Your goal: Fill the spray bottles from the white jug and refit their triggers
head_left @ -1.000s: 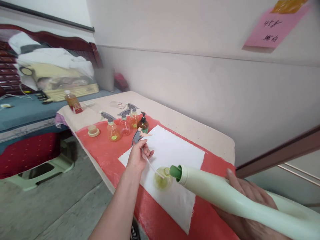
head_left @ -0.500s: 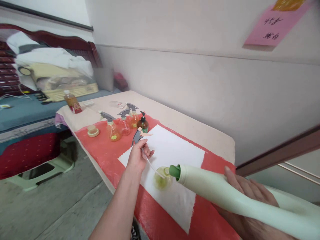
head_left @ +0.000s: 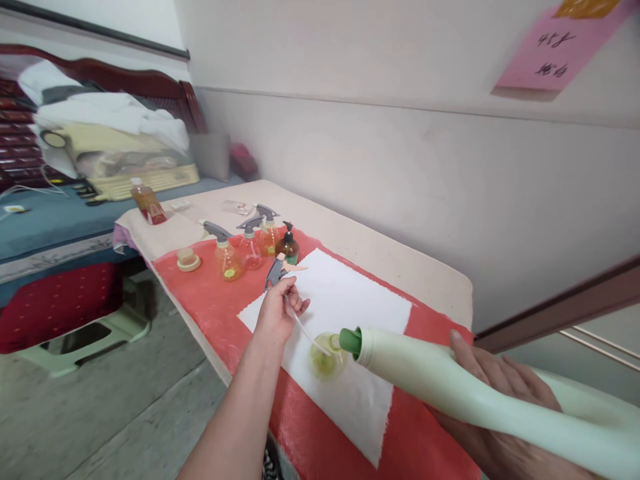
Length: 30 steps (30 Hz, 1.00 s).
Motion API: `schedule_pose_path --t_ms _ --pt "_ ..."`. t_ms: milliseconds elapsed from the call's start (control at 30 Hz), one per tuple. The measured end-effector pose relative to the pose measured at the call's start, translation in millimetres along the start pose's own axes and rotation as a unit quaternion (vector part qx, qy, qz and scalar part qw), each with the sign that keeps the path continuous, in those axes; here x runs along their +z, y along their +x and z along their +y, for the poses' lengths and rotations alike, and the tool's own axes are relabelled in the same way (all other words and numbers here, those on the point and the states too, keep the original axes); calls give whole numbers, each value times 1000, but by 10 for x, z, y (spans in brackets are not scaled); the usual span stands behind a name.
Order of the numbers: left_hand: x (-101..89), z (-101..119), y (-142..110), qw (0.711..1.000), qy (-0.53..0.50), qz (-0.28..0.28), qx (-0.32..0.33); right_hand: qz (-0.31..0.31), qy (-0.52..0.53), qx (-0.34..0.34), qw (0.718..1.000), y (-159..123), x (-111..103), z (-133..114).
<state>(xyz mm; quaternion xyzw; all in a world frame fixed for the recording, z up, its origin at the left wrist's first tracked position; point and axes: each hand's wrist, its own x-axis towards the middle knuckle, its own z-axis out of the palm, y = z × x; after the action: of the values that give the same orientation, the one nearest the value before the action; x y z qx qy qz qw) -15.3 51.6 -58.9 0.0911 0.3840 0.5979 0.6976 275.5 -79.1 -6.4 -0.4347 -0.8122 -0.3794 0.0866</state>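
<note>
My left hand (head_left: 284, 307) is closed around a grey and peach spray nozzle (head_left: 278, 268), whose clear dip tube (head_left: 300, 323) hangs down toward a small round bottle (head_left: 326, 359) with yellow-green contents. That bottle stands on a white cloth (head_left: 361, 293). At the right, my right hand (head_left: 505, 387) grips a large pale green jug (head_left: 430, 367), tilted so that its dark green spout (head_left: 350, 341) sits right above the bottle's mouth. Whether liquid is flowing from the spout cannot be made out.
Behind my left hand stand several spray bottles (head_left: 229, 261) and a dark pump bottle (head_left: 288, 247) on the red cloth (head_left: 200, 293). A round lidded tub (head_left: 188, 260) and an amber bottle (head_left: 148, 201) are farther left. The wall (head_left: 350, 160) borders the table.
The view shifts very slightly. Both hands, the nozzle, the jug and the small bottle keep nearly the same positions.
</note>
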Motion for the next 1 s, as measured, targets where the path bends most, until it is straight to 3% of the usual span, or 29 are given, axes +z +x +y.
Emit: schedule_pose_path --t_ms 1000 --pt "-23 -15 26 1000 -10 -7 5 6 20 -15 1000 118 -83 53"
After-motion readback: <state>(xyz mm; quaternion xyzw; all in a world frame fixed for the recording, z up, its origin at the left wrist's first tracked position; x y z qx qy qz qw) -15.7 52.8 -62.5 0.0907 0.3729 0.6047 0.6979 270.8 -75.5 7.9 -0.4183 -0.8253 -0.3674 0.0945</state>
